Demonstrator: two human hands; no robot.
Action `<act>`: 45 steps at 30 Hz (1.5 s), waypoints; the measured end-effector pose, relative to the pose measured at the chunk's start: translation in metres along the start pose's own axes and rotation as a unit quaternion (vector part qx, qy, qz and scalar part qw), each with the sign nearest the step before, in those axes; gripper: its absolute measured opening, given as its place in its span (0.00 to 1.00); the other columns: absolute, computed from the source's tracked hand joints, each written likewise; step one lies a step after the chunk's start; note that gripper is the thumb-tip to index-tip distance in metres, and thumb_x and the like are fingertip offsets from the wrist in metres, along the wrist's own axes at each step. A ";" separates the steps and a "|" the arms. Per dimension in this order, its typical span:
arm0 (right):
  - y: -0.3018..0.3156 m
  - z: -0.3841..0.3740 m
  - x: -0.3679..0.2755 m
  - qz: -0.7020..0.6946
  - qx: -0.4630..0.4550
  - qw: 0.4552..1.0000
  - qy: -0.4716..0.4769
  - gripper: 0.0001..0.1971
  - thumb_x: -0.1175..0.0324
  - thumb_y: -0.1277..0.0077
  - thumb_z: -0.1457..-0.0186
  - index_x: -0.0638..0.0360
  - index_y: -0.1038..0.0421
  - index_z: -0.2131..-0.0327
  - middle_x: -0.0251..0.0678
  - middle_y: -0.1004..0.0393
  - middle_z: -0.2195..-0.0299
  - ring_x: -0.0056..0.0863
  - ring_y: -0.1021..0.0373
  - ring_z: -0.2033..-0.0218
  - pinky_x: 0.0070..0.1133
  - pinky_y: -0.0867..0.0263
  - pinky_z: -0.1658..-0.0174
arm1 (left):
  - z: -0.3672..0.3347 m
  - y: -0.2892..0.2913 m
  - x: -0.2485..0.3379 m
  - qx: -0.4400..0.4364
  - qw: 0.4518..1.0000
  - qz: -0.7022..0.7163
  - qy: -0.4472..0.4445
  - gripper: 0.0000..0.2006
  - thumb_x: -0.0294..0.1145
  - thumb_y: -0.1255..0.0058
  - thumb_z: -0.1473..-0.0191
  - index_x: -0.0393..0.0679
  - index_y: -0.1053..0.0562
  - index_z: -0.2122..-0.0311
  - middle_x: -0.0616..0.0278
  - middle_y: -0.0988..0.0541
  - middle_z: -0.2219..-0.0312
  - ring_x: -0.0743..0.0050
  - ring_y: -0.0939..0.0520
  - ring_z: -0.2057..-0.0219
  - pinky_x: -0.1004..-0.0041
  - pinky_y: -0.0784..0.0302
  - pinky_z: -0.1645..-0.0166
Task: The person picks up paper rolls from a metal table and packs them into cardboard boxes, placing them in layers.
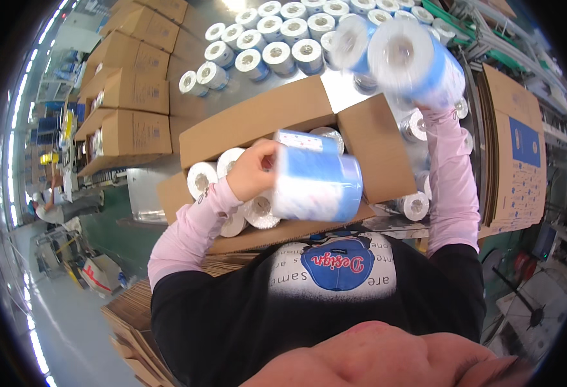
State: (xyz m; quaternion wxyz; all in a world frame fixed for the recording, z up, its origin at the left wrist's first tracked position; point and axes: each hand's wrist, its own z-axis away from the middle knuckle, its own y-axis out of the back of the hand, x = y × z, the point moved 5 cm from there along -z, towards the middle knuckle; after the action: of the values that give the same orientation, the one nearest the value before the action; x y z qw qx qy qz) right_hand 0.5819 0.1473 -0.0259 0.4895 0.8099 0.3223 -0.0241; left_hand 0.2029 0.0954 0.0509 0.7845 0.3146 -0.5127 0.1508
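Note:
Above an open cardboard carton (257,122), my left hand (254,171) is closed on the end of a blue-and-white wrapped paper roll (319,187). Its fingers also touch a second roll (306,140) just behind; whether they grip that one too I cannot tell. White-ended rolls (202,179) stand in the carton below. My right arm reaches far right, where my right hand (430,109) holds a large-looking wrapped roll (419,64), blurred by motion. Another blurred roll (352,44) is right beside it. Most of the right hand's fingers are hidden behind the roll.
Many wrapped rolls (277,55) stand in rows on the metal table. Filled cartons (135,132) line the left side. Flat cardboard sheets (515,148) lean at the right, and more (128,322) are stacked lower left. A person (58,209) is far left.

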 end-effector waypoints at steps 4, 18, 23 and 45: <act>0.028 -0.057 -0.158 -0.432 -0.317 0.844 -0.005 0.22 0.64 0.39 0.60 0.55 0.25 0.57 0.37 0.27 0.60 0.38 0.30 0.55 0.31 0.35 0.50 | 0.029 -0.021 0.024 0.047 0.906 -0.420 -0.035 0.17 0.34 0.40 0.65 0.47 0.23 0.63 0.52 0.31 0.66 0.53 0.29 0.61 0.62 0.32 0.56; 0.034 0.000 -0.330 0.160 -0.445 0.875 0.102 0.12 0.66 0.47 0.61 0.49 0.21 0.68 0.41 0.29 0.63 0.38 0.35 0.54 0.31 0.44 0.50 | 0.073 -0.071 -0.010 -0.135 0.879 -0.457 -0.029 0.28 0.29 0.44 0.61 0.51 0.30 0.48 0.47 0.38 0.45 0.49 0.37 0.42 0.57 0.39 0.42; -0.025 0.034 -0.282 0.053 -0.320 0.946 0.020 0.14 0.69 0.49 0.60 0.51 0.23 0.65 0.45 0.32 0.60 0.43 0.37 0.51 0.40 0.46 0.45 | 0.086 -0.035 -0.012 -0.003 0.887 -0.459 -0.056 0.36 0.36 0.39 0.58 0.53 0.37 0.41 0.50 0.40 0.40 0.50 0.39 0.39 0.57 0.41 0.38; -0.051 0.051 -0.270 0.134 -0.264 0.951 -0.085 0.33 0.55 0.50 0.46 0.46 0.46 0.38 0.44 0.54 0.34 0.40 0.58 0.33 0.47 0.59 0.36 | 0.241 0.148 -0.171 0.460 0.809 -0.218 0.293 0.37 0.55 0.44 0.53 0.33 0.32 0.47 0.42 0.24 0.54 0.43 0.24 0.52 0.62 0.29 0.47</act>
State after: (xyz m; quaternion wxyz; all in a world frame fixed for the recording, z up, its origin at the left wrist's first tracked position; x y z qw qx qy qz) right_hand 0.3552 -0.0125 0.0037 0.7103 0.6823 0.1629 0.0585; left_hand -0.1237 0.0661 0.0141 0.6735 0.6828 -0.0468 0.2793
